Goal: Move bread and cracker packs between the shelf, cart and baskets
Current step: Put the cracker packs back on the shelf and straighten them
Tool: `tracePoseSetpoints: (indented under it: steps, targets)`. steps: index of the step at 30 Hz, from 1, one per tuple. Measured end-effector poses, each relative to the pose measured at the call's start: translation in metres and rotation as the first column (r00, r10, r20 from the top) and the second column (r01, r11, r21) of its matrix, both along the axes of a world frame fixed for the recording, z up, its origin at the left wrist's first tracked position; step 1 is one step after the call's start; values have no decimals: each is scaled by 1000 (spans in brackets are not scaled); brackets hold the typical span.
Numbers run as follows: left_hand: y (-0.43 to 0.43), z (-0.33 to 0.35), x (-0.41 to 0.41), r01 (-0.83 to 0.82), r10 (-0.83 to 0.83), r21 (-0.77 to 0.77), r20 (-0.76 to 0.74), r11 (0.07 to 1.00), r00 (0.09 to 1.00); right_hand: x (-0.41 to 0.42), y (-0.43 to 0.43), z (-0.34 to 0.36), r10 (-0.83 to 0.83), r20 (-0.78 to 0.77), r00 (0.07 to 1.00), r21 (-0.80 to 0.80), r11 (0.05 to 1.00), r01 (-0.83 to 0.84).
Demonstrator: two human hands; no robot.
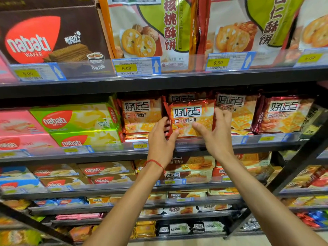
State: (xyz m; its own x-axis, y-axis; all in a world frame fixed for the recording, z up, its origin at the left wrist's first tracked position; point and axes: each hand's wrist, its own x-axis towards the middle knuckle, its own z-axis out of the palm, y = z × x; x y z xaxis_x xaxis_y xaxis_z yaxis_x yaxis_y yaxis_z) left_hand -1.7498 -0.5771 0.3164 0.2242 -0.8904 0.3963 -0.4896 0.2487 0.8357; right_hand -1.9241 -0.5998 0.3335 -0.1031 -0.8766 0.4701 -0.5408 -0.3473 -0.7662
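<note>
The red cracker pack [190, 118] hides another pack behind it on the shelf [159, 82]. The left hand [160, 141] and right hand [215, 134] are spread, pinching the pack's two sides.

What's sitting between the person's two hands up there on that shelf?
In the head view, a red cracker pack sits between the left hand and the right hand; both hands grip its sides, and it stands forward of the row behind.
</note>
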Motion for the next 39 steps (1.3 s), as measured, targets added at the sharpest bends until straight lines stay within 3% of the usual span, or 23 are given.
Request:
tracePoseSetpoints:
  steps: [5, 15, 22, 30, 36, 39]
  targets:
    - [-10, 0, -5, -87, 88, -76, 8, 993, 996, -3, -4, -8, 38, -112, 993, 159, 987, -20]
    - [-19, -7, -7, -142, 160, -91, 232, 986, 959, 5, -7, -4, 63, -120, 991, 128, 991, -48]
    - [-18, -10, -7, -175, 197, -102, 271, 979, 942, 0, -16, 2, 9, -176, 984, 164, 986, 20]
    - [-20, -19, -2, -202, 225, -114, 252, 973, 941, 8, 7, -17, -181, -43, 983, -16, 983, 180]
    - [-21, -18, -1, -176, 198, -116, 222, 977, 955, 9, 1, -24, -219, -241, 945, -83, 975, 205]
    - [-22, -13, -2, -186, 205, -97, 252, 978, 946, 10, -4, -23, -233, -249, 940, -86, 972, 218]
